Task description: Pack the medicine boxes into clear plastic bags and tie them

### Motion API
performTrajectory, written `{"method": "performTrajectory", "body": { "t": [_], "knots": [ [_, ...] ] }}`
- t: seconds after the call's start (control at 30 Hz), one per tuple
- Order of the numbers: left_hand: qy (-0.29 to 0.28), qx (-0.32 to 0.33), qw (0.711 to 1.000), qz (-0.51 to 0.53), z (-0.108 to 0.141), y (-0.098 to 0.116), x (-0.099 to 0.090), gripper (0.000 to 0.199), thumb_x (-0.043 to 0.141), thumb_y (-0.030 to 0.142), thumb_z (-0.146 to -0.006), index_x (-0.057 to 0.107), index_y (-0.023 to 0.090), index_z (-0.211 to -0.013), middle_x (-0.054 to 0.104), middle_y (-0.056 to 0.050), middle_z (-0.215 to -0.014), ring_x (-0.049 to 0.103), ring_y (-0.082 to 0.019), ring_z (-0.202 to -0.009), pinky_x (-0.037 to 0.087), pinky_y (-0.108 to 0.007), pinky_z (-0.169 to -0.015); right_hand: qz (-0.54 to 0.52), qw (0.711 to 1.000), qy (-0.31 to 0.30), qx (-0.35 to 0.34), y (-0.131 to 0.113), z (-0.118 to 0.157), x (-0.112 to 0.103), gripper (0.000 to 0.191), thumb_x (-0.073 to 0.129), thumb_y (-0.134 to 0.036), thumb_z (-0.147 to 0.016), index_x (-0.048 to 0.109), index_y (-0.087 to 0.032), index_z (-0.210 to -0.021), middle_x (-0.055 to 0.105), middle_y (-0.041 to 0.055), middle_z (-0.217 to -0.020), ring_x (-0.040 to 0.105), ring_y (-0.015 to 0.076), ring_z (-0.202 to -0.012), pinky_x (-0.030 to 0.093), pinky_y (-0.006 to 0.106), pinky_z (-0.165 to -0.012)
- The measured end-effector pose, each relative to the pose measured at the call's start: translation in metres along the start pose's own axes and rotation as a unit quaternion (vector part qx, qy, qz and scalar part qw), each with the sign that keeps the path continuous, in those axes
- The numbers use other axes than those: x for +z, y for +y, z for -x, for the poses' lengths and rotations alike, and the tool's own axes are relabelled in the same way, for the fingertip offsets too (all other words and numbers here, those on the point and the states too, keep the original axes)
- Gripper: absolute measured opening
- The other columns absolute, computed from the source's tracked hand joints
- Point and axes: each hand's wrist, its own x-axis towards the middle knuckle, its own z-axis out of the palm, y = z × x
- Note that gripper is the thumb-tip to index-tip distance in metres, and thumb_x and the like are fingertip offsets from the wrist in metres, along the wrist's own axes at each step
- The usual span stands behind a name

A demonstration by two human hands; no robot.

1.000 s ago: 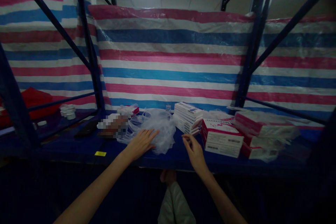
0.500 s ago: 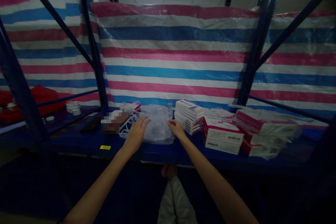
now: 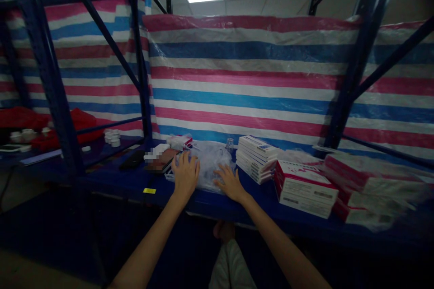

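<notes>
A crumpled clear plastic bag (image 3: 208, 158) lies on the blue shelf (image 3: 203, 198) in front of me. My left hand (image 3: 186, 172) rests at the bag's left side, over a white rack-like piece, with its fingers spread. On the bag's right part lies my right hand (image 3: 229, 183), fingers apart and palm down. Neither hand grips anything that I can see. A small clear glass vessel (image 3: 230, 143) stands just behind the bag. Right of it is a stack of slim white boxes (image 3: 256, 158).
Pink-and-white boxes (image 3: 307, 187) stand to the right, beside more boxes wrapped in plastic (image 3: 369, 185). Left of the bag lie a brown item (image 3: 162, 161) and a black object (image 3: 132, 159). White jars (image 3: 112, 137) sit behind a blue rack post (image 3: 56, 81).
The view has turned a little left. My right hand has opened from a pinch at the bag's edge and now lies spread on it. My left hand's fingers have spread over the bag's left side.
</notes>
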Motion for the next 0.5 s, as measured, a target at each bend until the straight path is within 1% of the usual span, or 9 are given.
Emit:
{"method": "performTrajectory", "body": {
  "t": [0.07,0.17,0.2,0.23,0.33,0.37,0.4,0.47,0.5],
  "knots": [
    [-0.012,0.063,0.998,0.015,-0.022,0.017,0.012,0.031,0.035,0.028,-0.088,0.056,0.017,-0.108,0.049,-0.013,-0.126,0.036,-0.026,-0.123,0.018,-0.049,-0.105,-0.001,1.0,-0.004,0.009,-0.001,-0.001,0.0,0.044,0.033,-0.049,-0.087,0.043,-0.03,-0.125,0.025,0.0018,-0.143,0.01,0.0245,-0.134,0.005,0.059,-0.102],
    [-0.098,0.162,0.981,0.049,-0.043,0.027,0.047,0.039,0.038,0.033,-0.087,0.047,0.019,-0.123,0.037,-0.01,-0.138,0.026,-0.025,-0.13,0.017,-0.047,-0.106,-0.009,1.0,-0.014,0.02,-0.003,-0.001,-0.003,0.046,0.035,-0.049,-0.087,0.041,-0.028,-0.127,0.025,0.0041,-0.143,0.01,0.0261,-0.133,0.007,0.06,-0.101],
    [-0.142,0.16,0.976,0.049,-0.045,0.026,0.061,0.042,0.038,0.035,-0.087,0.044,0.021,-0.126,0.035,-0.01,-0.139,0.024,-0.026,-0.131,0.017,-0.049,-0.106,-0.013,1.0,-0.015,0.021,-0.004,0.0,-0.004,0.046,0.035,-0.05,-0.087,0.041,-0.028,-0.127,0.025,0.0049,-0.143,0.01,0.0266,-0.133,0.007,0.06,-0.101],
    [-0.192,0.131,0.972,0.04,-0.043,0.023,0.074,0.044,0.038,0.037,-0.087,0.042,0.021,-0.127,0.034,-0.011,-0.139,0.024,-0.028,-0.131,0.018,-0.051,-0.105,-0.018,1.0,-0.012,0.021,-0.004,0.001,-0.005,0.047,0.035,-0.05,-0.087,0.04,-0.028,-0.128,0.025,0.0054,-0.143,0.01,0.027,-0.133,0.007,0.06,-0.101],
    [-0.309,0.049,0.949,0.02,-0.032,0.01,0.111,0.046,0.034,0.039,-0.087,0.042,0.018,-0.128,0.041,-0.015,-0.134,0.034,-0.033,-0.126,0.024,-0.06,-0.097,-0.034,0.999,0.002,0.018,-0.002,0.003,-0.006,0.046,0.036,-0.051,-0.087,0.04,-0.029,-0.127,0.026,0.0062,-0.142,0.01,0.0283,-0.133,0.009,0.063,-0.099],
    [-0.307,0.049,0.95,0.018,-0.029,0.006,0.119,0.048,0.032,0.04,-0.088,0.041,0.017,-0.128,0.042,-0.016,-0.133,0.035,-0.033,-0.124,0.024,-0.061,-0.095,-0.038,0.999,0.012,0.014,-0.002,0.003,-0.006,0.047,0.037,-0.052,-0.086,0.04,-0.03,-0.127,0.027,0.0061,-0.142,0.011,0.0286,-0.133,0.009,0.064,-0.098],
    [-0.276,0.06,0.959,0.014,-0.028,0.003,0.125,0.05,0.031,0.041,-0.088,0.039,0.014,-0.129,0.041,-0.017,-0.133,0.034,-0.033,-0.125,0.022,-0.061,-0.097,-0.039,0.999,0.028,0.007,-0.003,0.003,-0.007,0.047,0.038,-0.053,-0.086,0.04,-0.031,-0.127,0.027,0.0055,-0.142,0.011,0.0285,-0.133,0.009,0.064,-0.098],
    [-0.179,0.119,0.976,0.025,-0.029,0.001,0.125,0.049,0.03,0.038,-0.088,0.04,0.012,-0.127,0.042,-0.018,-0.132,0.035,-0.031,-0.125,0.017,-0.059,-0.101,-0.035,0.996,0.085,-0.01,-0.007,0.005,-0.011,0.045,0.04,-0.053,-0.085,0.041,-0.034,-0.125,0.029,0.0032,-0.141,0.013,0.0266,-0.133,0.006,0.062,-0.1],
    [-0.131,0.148,0.98,0.036,-0.033,0.003,0.121,0.047,0.028,0.036,-0.088,0.043,0.01,-0.125,0.045,-0.018,-0.129,0.036,-0.03,-0.124,0.018,-0.056,-0.102,-0.034,0.991,0.131,-0.014,-0.012,0.007,-0.014,0.041,0.04,-0.051,-0.086,0.043,-0.035,-0.123,0.031,0.0015,-0.14,0.015,0.0243,-0.132,0.005,0.059,-0.102]
  ]
}}
